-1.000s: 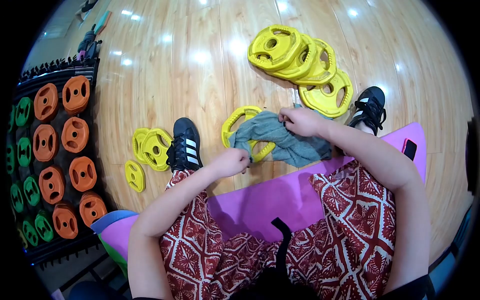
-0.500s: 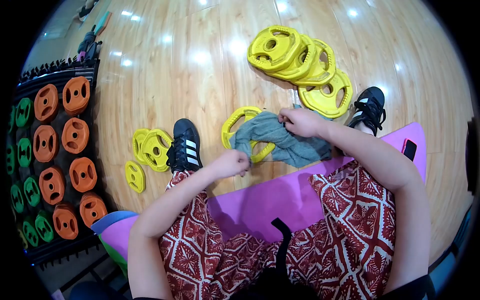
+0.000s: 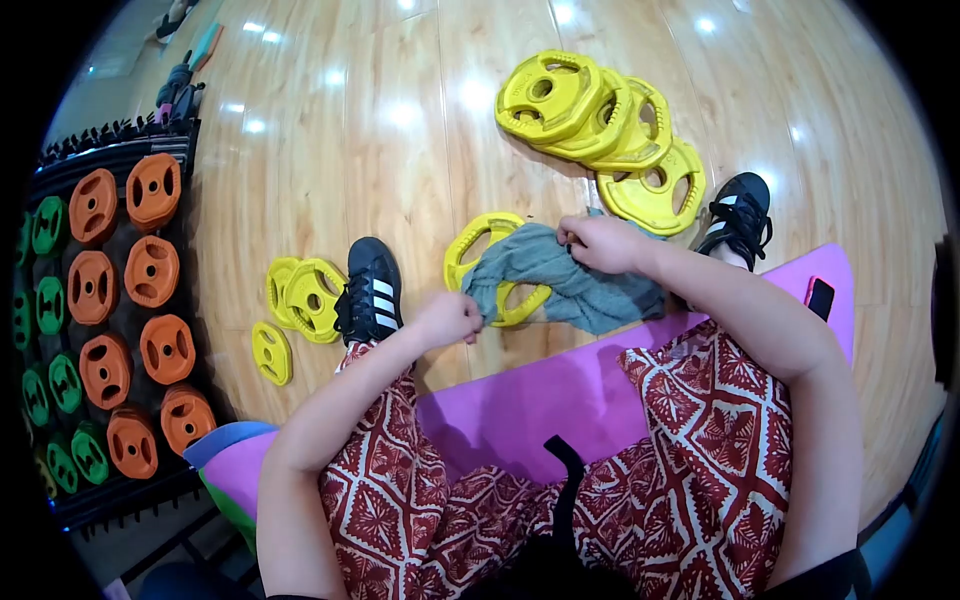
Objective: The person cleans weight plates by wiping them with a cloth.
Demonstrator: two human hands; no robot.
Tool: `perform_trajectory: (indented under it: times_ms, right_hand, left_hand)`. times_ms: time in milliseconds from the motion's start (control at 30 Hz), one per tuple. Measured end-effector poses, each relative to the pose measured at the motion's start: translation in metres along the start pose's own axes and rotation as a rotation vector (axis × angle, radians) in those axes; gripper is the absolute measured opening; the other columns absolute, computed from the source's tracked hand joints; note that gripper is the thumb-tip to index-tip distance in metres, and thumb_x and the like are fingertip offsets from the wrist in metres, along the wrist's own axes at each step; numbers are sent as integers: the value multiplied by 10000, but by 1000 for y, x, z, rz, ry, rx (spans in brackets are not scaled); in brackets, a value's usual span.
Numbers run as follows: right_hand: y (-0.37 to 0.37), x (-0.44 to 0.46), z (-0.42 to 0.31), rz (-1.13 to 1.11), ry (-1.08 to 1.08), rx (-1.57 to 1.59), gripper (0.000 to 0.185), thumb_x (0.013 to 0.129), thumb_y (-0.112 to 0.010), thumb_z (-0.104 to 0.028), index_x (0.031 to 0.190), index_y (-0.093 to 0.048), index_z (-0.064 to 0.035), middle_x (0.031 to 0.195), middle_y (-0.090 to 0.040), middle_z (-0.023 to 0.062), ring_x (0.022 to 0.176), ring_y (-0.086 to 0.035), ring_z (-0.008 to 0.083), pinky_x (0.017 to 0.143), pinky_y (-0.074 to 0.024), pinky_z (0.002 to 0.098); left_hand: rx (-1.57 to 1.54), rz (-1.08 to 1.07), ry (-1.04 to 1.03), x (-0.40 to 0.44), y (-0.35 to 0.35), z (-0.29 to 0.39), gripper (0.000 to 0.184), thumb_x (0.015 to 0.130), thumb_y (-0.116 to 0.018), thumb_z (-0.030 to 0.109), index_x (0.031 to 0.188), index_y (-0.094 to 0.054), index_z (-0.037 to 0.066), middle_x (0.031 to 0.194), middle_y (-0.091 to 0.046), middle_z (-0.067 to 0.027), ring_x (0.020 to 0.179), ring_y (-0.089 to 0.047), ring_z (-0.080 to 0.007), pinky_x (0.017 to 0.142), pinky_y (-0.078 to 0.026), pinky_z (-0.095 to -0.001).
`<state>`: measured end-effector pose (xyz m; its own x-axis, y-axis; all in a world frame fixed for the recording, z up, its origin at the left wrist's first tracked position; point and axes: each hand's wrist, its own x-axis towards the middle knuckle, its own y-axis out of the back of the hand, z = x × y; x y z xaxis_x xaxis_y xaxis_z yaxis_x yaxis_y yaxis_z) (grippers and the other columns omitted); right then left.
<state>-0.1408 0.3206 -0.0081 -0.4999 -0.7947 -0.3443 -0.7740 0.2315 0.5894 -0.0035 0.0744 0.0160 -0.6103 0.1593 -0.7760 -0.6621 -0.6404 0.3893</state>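
Observation:
A crumpled grey cloth (image 3: 610, 290) lies partly over a yellow weight plate (image 3: 460, 250) on the floor between my feet. My right hand (image 3: 602, 243) is closed on the upper part of the cloth, the fingertips pinching a fold. At the cloth's left end, just beside the plate, my left hand (image 3: 448, 320) is closed with its fingers against the cloth's edge. The cloth hides much of the plate's right side, though part of its lower rim shows beneath.
Overlapping yellow plates (image 3: 550, 95) lie beyond the cloth; smaller yellow plates (image 3: 312, 300) lie left of my shoe (image 3: 372, 290). A rack holds orange plates (image 3: 152, 270) and green plates (image 3: 48, 305). Below my hands stretches a purple mat (image 3: 500, 420), with a phone (image 3: 820, 298) at its right.
My left hand has moved a little left and up, at the cloth's left end. My right hand stays nearly in place on the cloth.

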Motion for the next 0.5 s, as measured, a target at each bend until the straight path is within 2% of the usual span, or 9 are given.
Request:
perform_trajectory:
  times_ms: [133, 200, 333, 433, 500]
  right_hand:
    - [-1, 0, 0, -4, -9, -3, 209, 753, -464, -122, 954, -506, -85, 862, -600, 133, 839, -567, 309, 717, -445, 402]
    - [-1, 1, -2, -11, -7, -6, 209, 754, -464, -124, 955, -506, -86, 861, -600, 133, 836, -567, 310, 716, -445, 402]
    - [0, -1, -1, -7, -3, 8, 209, 754, -462, -123, 956, -505, -86, 859, -600, 136, 828, -567, 316, 713, -444, 404]
    - [0, 1, -1, -13, -10, -10, 200, 772, -465, -150, 956, -503, -84, 858, -600, 137, 821, -568, 315, 710, -445, 404]
    - [3, -1, -3, -25, -16, -4, 214, 784, -478, -193, 964, -500, -80, 859, -599, 142, 822, -569, 319, 712, -445, 406]
  left_hand:
    - [-8, -113, -43, 2, -12, 19, 193, 788, -511, 143, 692, -618, 15, 614, -625, -55, 554, -603, -109, 527, -472, -249]
    - [70, -18, 29, 8, -13, 16, 203, 730, -527, 199, 617, -615, 55, 566, -618, -36, 530, -594, -162, 558, -476, -307]
    - [170, 18, 58, 4, -6, 14, 179, 758, -533, 152, 670, -618, 22, 588, -624, -49, 537, -602, -123, 543, -477, -262]
    - [187, 35, 78, 2, -3, 13, 177, 741, -545, 164, 655, -618, 28, 571, -619, -49, 536, -603, -135, 551, -477, -270]
    - [194, 96, 17, 3, -3, 10, 184, 710, -526, 190, 604, -617, 72, 556, -614, -36, 532, -597, -182, 551, -479, -320]
